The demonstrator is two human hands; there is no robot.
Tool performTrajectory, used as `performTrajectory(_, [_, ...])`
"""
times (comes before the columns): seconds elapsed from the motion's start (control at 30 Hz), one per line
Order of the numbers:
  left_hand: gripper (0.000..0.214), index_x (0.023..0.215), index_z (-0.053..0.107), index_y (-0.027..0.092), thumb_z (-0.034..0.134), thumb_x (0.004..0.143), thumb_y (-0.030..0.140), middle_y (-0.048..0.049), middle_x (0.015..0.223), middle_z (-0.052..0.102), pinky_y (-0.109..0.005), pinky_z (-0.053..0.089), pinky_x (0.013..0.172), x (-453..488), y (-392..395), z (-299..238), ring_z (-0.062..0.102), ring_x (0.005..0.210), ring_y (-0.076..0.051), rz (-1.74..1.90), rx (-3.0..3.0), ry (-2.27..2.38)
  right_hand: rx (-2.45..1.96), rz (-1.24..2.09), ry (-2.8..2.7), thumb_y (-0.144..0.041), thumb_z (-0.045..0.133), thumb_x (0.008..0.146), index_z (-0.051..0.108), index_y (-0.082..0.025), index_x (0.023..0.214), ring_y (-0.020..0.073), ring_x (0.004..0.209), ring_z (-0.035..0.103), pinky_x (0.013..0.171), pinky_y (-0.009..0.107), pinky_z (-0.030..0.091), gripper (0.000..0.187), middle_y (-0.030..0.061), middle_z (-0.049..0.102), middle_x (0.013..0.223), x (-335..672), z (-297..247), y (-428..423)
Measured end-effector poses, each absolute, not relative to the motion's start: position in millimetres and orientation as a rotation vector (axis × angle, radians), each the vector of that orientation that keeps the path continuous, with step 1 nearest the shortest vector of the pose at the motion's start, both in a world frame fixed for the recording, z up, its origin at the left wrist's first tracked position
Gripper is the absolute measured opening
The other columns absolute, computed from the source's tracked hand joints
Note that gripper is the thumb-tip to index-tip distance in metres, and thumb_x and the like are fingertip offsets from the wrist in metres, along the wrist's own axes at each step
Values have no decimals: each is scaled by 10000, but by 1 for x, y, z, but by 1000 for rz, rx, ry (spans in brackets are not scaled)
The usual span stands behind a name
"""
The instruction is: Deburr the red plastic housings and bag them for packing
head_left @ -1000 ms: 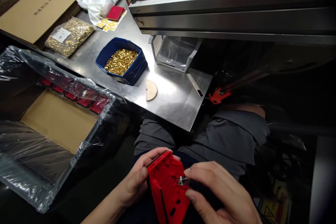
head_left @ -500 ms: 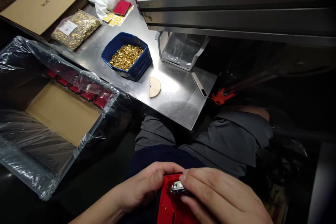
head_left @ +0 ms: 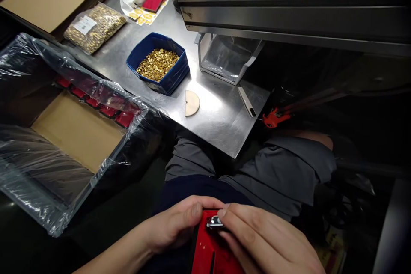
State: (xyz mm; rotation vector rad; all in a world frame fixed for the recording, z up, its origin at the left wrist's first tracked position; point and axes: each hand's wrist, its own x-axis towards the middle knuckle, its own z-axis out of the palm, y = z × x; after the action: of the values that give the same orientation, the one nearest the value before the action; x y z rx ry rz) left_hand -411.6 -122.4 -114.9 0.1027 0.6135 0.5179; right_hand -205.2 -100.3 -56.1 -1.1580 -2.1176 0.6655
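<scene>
Low over my lap, both hands hold a red plastic part. My left hand wraps its fingers round the part's left edge. My right hand presses a small silver metal clip onto the part's top edge with its fingertips. The lower half of the part runs out of view at the bottom.
A steel table carries a blue tub of small gold pieces, a bag of the same pieces, a half-round wooden disc, a clear tray and a small white stick. A plastic-lined carton with red parts stands at left.
The red part has been lowered and tipped toward me, so less of it shows. My right fingers have shifted from its face to the metal clip on its top edge.
</scene>
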Motion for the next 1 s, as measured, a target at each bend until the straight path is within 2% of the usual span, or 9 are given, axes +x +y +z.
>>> performTrajectory(0.13, [554,1199,711,160,735,817,560,-69,1058,776,-270,506,880,-413,-125,-120,717,967,-198,532,46,600,-1183,631,-2208,-145,564,944,725,-213,1138,194,878,772,788,232,644,261,32,796,1000,-204,-54,-101])
performTrajectory(0.3, [536,1223,710,190,723,826,551,-103,1117,761,-348,486,966,-415,-123,-118,706,1050,-256,468,11,560,-1167,599,-2246,-157,504,987,733,-199,1140,187,921,767,838,218,629,278,36,792,1036,-202,-56,-105])
performTrajectory(0.43, [652,1259,689,149,720,799,610,-114,1122,761,-341,475,975,-414,-119,-114,693,1086,-273,422,50,578,-1155,555,-2250,-197,502,997,717,-213,1203,205,921,770,861,245,631,298,37,789,1060,-199,-60,-109])
performTrajectory(0.57, [778,1240,685,78,728,745,677,-122,1077,767,-326,479,950,-410,-115,-113,691,1082,-295,403,95,549,-1155,543,-2261,-246,574,976,696,-229,1260,229,910,773,863,263,636,310,41,786,1073,-196,-61,-111])
performTrajectory(0.73, [828,1249,674,60,717,733,706,-128,1097,760,-336,468,970,-409,-113,-113,679,1098,-308,358,120,513,-1144,493,-2283,-270,579,976,684,-223,1282,236,902,774,839,270,644,326,53,787,1064,-197,-63,-112])
performTrajectory(0.87, [799,1238,682,70,711,745,698,-132,1100,761,-342,468,967,-409,-112,-116,679,1102,-314,358,128,507,-1068,440,-2288,-291,547,992,705,-188,1239,229,896,775,837,262,640,310,61,796,1018,-195,-63,-109])
performTrajectory(1.0, [700,1208,706,91,758,750,618,-168,1122,753,-328,486,958,-409,-111,-118,705,1047,-276,357,76,490,-1046,517,-2388,-246,526,991,709,-155,1206,234,957,763,867,276,632,296,81,786,1061,-190,-60,-108])
